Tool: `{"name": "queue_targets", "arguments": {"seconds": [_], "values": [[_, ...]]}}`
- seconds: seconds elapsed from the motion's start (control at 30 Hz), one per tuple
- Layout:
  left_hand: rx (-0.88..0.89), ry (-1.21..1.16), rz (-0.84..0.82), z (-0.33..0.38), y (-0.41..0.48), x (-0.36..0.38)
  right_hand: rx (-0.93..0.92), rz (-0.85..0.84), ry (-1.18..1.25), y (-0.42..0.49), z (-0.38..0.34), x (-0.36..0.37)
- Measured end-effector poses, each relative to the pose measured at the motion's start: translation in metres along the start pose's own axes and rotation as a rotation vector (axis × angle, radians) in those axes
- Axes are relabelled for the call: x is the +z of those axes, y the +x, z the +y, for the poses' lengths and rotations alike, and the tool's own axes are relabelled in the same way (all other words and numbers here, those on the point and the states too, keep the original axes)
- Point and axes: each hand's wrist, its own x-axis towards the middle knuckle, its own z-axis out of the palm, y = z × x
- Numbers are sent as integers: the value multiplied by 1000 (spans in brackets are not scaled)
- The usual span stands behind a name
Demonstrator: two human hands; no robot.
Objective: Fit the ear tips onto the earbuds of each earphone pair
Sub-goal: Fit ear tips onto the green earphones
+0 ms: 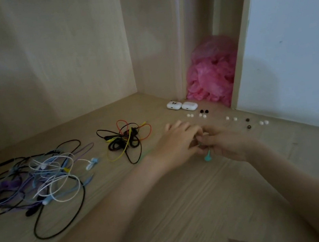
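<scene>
My left hand (175,144) and my right hand (223,144) meet above the wooden desk (168,212), fingertips together on a teal wired earphone. One teal earbud (208,156) hangs just below my right fingers, and its thin green cord trails left behind my left wrist. What sits between the fingertips is hidden. Loose ear tips lie in pairs beyond the hands: white ear tips (190,115), black ear tips (204,111), more white ones (263,122) and dark ones (248,123).
A tangle of black, purple, blue and white earphones (38,176) lies at the left. A second bundle of black, yellow and orange cords (126,140) sits mid-desk. Two white earbud cases (181,105) stand at the back. A pink plastic bag (212,71) fills the niche.
</scene>
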Motion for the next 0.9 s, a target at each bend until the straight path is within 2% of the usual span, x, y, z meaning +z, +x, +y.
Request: {"name": "queue_targets", "arguments": {"seconds": [0.2,0.53,0.6,0.77,0.9], "values": [[-91,-326,-19,-5,12,6,0,-56,-137,-1,-2,-1],[-267,-434,118,-14,24,17,49,86,-180,6,-5,-23],[-315,-573,180,-13,29,17,74,164,-184,8,-4,-27],[-520,-1142,219,-9,44,18,107,297,-319,15,-4,-30],[-619,-1257,283,-15,50,19,62,257,-548,20,-6,-38]]}}
